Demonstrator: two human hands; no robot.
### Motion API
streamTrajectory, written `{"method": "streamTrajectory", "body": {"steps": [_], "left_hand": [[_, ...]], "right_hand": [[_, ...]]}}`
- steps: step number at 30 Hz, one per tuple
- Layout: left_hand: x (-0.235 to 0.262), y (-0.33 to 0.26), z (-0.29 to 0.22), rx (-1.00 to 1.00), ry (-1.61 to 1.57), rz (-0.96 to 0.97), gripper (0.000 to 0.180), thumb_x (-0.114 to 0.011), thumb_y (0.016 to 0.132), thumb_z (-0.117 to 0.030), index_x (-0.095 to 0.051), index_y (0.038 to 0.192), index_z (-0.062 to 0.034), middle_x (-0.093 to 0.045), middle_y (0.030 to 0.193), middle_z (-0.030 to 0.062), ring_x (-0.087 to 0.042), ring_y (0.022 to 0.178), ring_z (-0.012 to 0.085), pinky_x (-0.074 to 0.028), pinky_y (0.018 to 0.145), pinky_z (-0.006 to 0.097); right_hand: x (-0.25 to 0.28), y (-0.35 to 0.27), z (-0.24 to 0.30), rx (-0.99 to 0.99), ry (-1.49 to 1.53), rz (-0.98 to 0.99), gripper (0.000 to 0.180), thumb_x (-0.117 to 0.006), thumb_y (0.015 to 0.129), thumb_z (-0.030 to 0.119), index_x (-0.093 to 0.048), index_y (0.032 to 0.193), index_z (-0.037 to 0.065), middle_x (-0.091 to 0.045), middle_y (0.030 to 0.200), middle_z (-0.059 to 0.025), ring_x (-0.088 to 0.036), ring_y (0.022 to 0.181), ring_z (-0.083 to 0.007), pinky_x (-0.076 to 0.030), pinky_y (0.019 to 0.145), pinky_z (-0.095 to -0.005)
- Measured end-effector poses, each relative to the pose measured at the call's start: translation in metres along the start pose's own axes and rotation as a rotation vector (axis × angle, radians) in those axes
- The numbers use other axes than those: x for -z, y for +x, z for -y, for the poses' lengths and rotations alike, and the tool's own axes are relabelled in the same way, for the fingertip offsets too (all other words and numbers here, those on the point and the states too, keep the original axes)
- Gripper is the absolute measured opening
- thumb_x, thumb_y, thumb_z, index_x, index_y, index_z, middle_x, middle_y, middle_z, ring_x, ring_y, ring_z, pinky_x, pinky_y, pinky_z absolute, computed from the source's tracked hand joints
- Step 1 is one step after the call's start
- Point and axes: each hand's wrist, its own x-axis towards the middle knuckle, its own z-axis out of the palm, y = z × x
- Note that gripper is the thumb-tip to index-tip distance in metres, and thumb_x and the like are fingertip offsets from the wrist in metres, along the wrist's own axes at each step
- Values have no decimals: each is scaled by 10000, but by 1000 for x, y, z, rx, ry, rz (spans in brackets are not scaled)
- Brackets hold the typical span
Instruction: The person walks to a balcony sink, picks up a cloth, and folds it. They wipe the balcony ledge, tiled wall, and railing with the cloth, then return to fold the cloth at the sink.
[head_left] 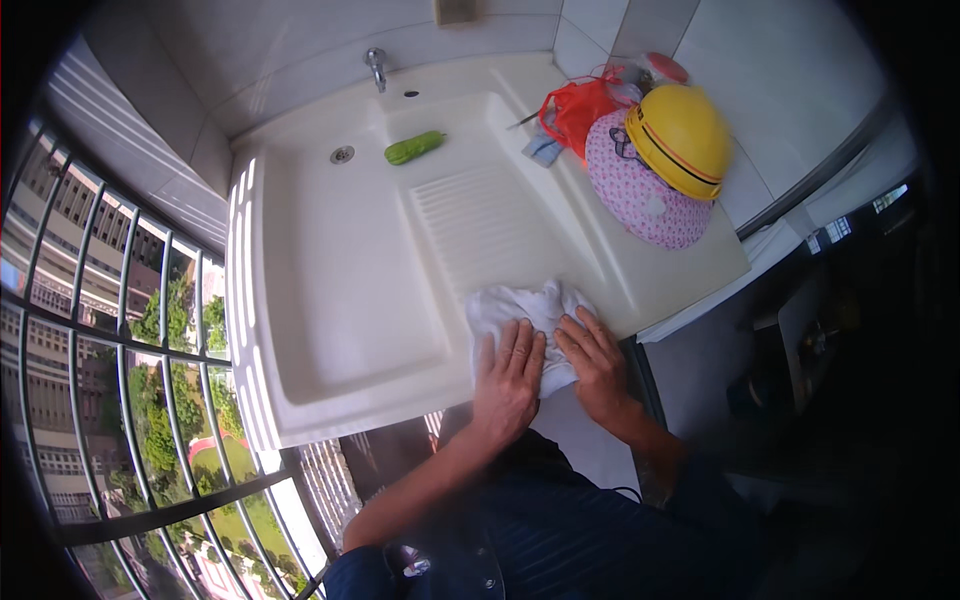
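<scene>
A crumpled white cloth point(520, 302) lies on the near end of the sink's ribbed washboard point(480, 225) and drapes over the front rim. My left hand point(510, 375) rests on it palm down, fingers stretched out over the fabric. Beside it, my right hand point(597, 368) presses on the cloth's right part, also with its fingers extended. The undersides of both hands are hidden. Farther off, a long green thing shaped like a cucumber or gourd point(414, 148) lies in the white sink point(345, 270), beyond the ribs and out of reach of either hand.
A metal tap point(376, 70) stands at the back above the basin, near a drain point(342, 155). On the right ledge sit a yellow hard hat point(680, 140), a pink patterned hat point(640, 210), a red bag point(578, 115) and a grey-blue cloth point(543, 149). Window bars point(125, 340) run along the left.
</scene>
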Motion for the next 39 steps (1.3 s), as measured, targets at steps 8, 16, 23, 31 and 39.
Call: {"method": "streamTrajectory", "body": {"steps": [8, 16, 23, 31, 39], "left_hand": [[-30, 104, 49, -47, 5, 83, 537, -594, 710, -27, -551, 1245, -32, -485, 1360, 183, -406, 1320, 346, -313, 1086, 539], [-20, 167, 150, 122, 0, 211, 609, -717, 734, -157, -532, 1310, -86, -463, 1427, 110, -370, 1363, 282, -303, 1116, 450], [-5, 162, 196, 356, 87, 13, 483, -680, 764, -154, -587, 1231, -75, -539, 1348, 121, -464, 1284, 262, -378, 1042, 419], [34, 71, 159, 399, 330, 38, 435, -609, 769, -42, -562, 1196, 26, -550, 1293, 186, -512, 1221, 328, -390, 1047, 449], [57, 2, 174, 325, 511, 228, 313, -531, 799, -40, -566, 1105, 17, -570, 1196, 140, -547, 1159, 274, -454, 914, 428]], "right_hand": [[-25, 39, -74, -61, -107, 62, 371, -501, 814, -26, -575, 1177, -55, -555, 1255, -225, -447, 1258, -421, -342, 1024, -522], [-88, 148, -104, -5, 35, 218, 502, -570, 745, -49, -555, 1246, -28, -527, 1296, -218, -433, 1256, -396, -321, 1048, -489], [-174, 202, -96, 74, 134, -38, 508, -607, 683, -32, -619, 1182, 62, -562, 1245, -167, -459, 1200, -365, -328, 1021, -506], [-173, 189, -46, 268, 372, 237, 548, -580, 717, -72, -611, 1241, 85, -522, 1363, -139, -393, 1323, -335, -260, 1106, -485], [-168, 186, 48, 549, 35, 359, 147, -634, 762, 112, -685, 886, 53, -668, 990, -134, -559, 1060, -293, -350, 947, -452]]}}
